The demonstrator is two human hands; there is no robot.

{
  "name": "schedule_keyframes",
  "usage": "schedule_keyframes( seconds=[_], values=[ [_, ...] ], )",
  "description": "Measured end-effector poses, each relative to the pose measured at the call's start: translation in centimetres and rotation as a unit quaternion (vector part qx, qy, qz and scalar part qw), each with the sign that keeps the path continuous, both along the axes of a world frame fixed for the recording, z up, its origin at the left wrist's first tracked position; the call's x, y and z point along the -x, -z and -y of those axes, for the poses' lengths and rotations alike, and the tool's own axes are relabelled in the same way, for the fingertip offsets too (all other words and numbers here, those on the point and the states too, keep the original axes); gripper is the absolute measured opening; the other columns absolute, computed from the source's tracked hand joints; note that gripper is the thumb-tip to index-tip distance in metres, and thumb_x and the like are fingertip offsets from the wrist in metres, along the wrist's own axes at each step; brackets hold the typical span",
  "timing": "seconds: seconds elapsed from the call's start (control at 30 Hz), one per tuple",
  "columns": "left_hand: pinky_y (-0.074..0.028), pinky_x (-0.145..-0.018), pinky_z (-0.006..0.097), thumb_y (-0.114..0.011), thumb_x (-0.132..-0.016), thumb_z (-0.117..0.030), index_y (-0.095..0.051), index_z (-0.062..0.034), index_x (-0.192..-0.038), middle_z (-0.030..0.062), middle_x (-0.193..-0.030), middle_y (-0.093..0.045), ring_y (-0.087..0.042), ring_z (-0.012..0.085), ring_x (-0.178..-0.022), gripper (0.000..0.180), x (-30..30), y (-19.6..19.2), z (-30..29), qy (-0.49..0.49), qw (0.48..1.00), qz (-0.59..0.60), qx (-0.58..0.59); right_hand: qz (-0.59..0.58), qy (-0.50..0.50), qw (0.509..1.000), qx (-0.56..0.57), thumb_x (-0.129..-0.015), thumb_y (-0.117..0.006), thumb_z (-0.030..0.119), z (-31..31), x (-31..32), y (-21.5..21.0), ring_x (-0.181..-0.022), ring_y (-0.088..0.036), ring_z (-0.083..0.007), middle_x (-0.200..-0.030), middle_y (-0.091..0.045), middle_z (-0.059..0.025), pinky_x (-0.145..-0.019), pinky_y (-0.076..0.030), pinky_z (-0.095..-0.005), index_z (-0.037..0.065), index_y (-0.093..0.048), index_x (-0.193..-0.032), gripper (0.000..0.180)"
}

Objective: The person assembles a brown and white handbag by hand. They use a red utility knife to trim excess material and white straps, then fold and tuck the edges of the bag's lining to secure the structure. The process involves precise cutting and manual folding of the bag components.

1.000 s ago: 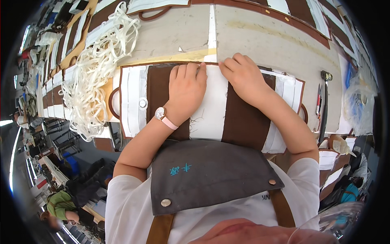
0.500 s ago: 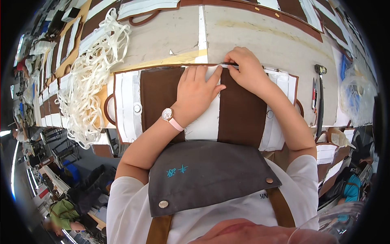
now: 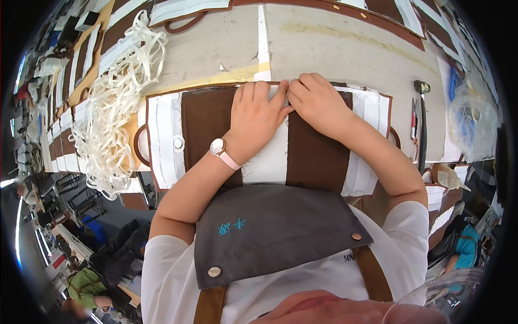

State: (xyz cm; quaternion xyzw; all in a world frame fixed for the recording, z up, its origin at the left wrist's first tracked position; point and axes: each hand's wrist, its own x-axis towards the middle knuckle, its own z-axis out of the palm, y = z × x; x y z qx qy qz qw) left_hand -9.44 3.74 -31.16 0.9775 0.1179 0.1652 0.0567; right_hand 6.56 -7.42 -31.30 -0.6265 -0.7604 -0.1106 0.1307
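A flat bag panel (image 3: 315,156) with brown and white stripes lies across the table in front of me, its far edge bound in brown and a brown loop handle at each side. My left hand (image 3: 258,110), with a pink-strapped watch on its wrist, rests on the white middle stripe; its fingers bend at the far edge and its thumb points toward the right hand. Right beside it, my right hand (image 3: 317,105) is closed on the same edge with its fingers curled. The fingertips of both hands almost meet. Whatever lies beneath the right fingers is hidden.
A tangled heap of white tape (image 3: 116,102) lies left of the panel. To the right are a hammer (image 3: 422,119), a red-handled slim tool (image 3: 414,121) and a clear plastic bag (image 3: 472,124). More striped panels (image 3: 377,13) line the table's far side.
My right hand has turned palm-down and shifted left against the left hand. The thin dark piece at its fingertips is now out of sight. The left hand has barely moved.
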Motion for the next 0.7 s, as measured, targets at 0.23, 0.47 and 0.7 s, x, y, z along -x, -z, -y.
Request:
schedule_keyframes(
  seconds=[0.23,0.47,0.7],
  values=[
    [-0.044,-0.090,0.039,-0.070,-0.085,-0.030,-0.063,0.0002,-0.122,0.0103,-0.104,-0.056,-0.054,0.0263,-0.099,0.048,-1.1,0.1,0.7,0.025,0.998,0.024,-0.045,-0.159,0.127,0.977,-0.066,-0.077,-0.065,0.000,1.5,-2.6,-0.6,-0.093,-0.054,-0.0274,-0.095,-0.057,-0.0067,-0.083,-0.044,-0.0397,0.006,-0.064,-0.102,0.026],
    [-0.044,-0.095,0.041,-0.071,-0.083,-0.036,-0.060,0.0032,-0.123,0.0142,-0.108,-0.058,-0.056,0.0290,-0.100,0.057,-1.0,0.3,0.9,0.044,0.997,0.022,-0.054,-0.103,0.089,0.989,-0.059,-0.073,-0.065,0.004,2.4,-2.3,0.4,-0.085,-0.053,-0.0250,-0.085,-0.055,-0.0060,-0.079,-0.045,-0.0364,0.004,-0.063,-0.085,0.013],
    [-0.044,-0.099,0.047,-0.069,-0.080,-0.053,-0.057,-0.0070,-0.131,0.0264,-0.118,-0.058,-0.055,0.0379,-0.117,0.069,-0.8,0.5,2.5,0.041,0.997,-0.019,-0.061,-0.030,0.105,0.994,-0.011,-0.069,-0.064,0.009,2.2,-1.7,0.0,-0.085,-0.056,-0.0236,-0.084,-0.057,-0.0054,-0.081,-0.049,-0.0342,0.004,-0.063,-0.084,0.016]
  ],
)
